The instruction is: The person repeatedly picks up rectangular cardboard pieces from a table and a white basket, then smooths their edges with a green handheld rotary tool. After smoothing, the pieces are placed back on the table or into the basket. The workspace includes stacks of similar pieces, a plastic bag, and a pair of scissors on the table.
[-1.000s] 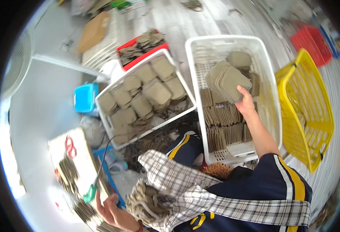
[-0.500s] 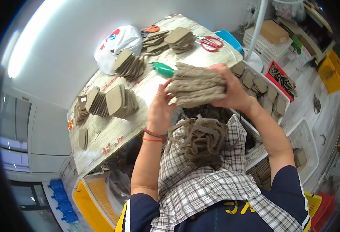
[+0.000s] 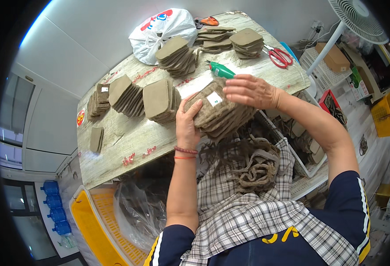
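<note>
Head view: left hand grips the pad stack, white label now showing; right hand, previously gripping, lies outstretched over its edge.

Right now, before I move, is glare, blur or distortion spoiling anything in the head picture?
Head view, table: pale glare washes its top near the green tool. Head view, middle: the stack of pads in the left hand reads fairly clearly. Head view, rim: black corners, and the fan pole slants, likely fisheye distortion.
</note>
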The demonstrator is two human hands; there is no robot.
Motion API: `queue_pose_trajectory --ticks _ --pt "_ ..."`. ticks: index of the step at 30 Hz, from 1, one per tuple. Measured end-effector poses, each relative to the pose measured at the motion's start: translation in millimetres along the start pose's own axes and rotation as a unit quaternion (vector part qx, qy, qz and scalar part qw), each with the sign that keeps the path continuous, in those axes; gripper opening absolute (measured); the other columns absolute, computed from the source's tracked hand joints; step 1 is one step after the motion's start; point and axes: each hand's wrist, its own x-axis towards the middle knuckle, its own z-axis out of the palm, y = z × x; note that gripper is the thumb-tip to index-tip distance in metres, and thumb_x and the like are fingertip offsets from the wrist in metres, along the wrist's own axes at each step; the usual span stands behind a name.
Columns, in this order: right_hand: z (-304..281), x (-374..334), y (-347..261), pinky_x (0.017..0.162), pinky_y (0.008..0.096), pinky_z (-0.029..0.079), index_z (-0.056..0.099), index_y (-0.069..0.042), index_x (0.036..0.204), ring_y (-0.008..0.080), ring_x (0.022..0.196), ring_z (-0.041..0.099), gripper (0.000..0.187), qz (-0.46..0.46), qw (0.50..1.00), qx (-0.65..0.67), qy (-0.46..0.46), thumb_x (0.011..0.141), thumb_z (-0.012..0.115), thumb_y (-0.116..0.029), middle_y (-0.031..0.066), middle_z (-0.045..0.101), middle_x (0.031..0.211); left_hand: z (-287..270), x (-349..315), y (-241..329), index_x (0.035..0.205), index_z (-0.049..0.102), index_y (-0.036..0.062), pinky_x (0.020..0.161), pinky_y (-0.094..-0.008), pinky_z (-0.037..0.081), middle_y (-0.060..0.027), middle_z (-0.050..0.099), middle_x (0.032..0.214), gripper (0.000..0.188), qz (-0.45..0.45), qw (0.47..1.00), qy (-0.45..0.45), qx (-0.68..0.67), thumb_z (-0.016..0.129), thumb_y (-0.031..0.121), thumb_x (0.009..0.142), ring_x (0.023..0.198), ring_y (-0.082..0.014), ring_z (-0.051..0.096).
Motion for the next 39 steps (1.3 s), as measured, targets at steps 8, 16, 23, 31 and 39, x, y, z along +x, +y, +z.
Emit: queue_pose_trajectory --ticks 8,16,23,31,39 --pt "37.1 -29.2 -2.9 0.095 0.039 0.044 0.042 -0.011 0.135 0.0283 0.112 0.053 0.059 0.418 0.894 0.003 -0.162 0.079 0.057 -0.001 0.0109 0.055 0.116 20.3 -6.2 -63.8 0.127 0.045 -0.0026 0.095 -0.0323 0.042 -0.0134 0.052 0.12 0.044 0.225 0.946 0.139 0.185 0.066 0.009 0.089 0.109 -0.0189 0.051" --pt "28.8 -39.8 -6.2 0.088 0.0434 0.047 0.058 -0.009 0.117 0.0342 0.1 0.059 0.044 0.642 0.739 0.093 -0.182 0.074 0.063 -0.016 0.0147 0.058 0.109 31.3 -12.2 -41.9 0.118 0.063 0.0089 0.098 -0.0407 0.034 -0.0105 0.053 0.116 0.037 0.396 0.661 0.134 0.623 0.07 0.018 0.083 0.11 -0.0282 0.045" --pt "-29.2 -72.7 -56.1 0.068 0.0299 0.046 0.065 0.0 0.095 0.0141 0.074 0.058 0.04 0.777 0.547 0.311 -0.019 0.078 0.072 -0.036 0.0058 0.063 0.079 50.7 -26.0 -19.7 0.112 0.063 -0.0022 0.095 -0.0442 0.033 -0.011 0.06 0.107 0.056 0.398 0.538 0.019 0.743 0.073 0.041 0.077 0.106 -0.0292 0.049" --pt "-101.4 -96.5 -156.3 0.085 0.0267 0.043 0.058 -0.002 0.111 0.0114 0.088 0.056 0.042 0.736 0.465 0.475 0.128 0.074 0.072 -0.016 0.0038 0.063 0.097 57.2 -19.9 -17.5 0.117 0.059 -0.0035 0.088 -0.0434 0.039 -0.018 0.062 0.11 0.051 0.337 0.467 -0.037 0.817 0.064 0.033 0.082 0.099 -0.0329 0.055" --pt "-136.7 -89.3 -205.2 0.07 0.0259 0.045 0.052 -0.002 0.109 0.0108 0.074 0.057 0.043 0.729 0.424 0.463 0.274 0.085 0.069 -0.033 0.0032 0.059 0.075 64.8 -17.8 1.8 0.118 0.06 0.0006 0.095 -0.0424 0.04 -0.0169 0.064 0.11 0.045 0.241 0.574 -0.083 0.778 0.064 0.03 0.084 0.102 -0.0358 0.054"
